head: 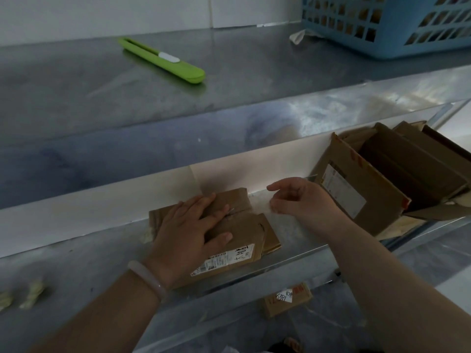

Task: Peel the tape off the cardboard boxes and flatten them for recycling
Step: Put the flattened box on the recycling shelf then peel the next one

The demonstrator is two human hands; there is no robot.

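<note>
On my feed the left hand [188, 230] lies flat, fingers straight, pressing down on the small cardboard box [244, 233], which rests on the lower metal shelf [293, 240] with its label [224, 259] facing up. A pale bracelet [150, 276] sits on that wrist. The right hand [303, 200] hovers just beside the box's right edge with its fingers curled; I cannot tell whether it pinches a strip of clear tape or holds nothing. To its right a bigger open box [356, 189] stands tilted on the same shelf. On the upper shelf [76, 93] I see a green cutter [163, 61] and, well apart from it, a blue basket [382, 26].
</note>
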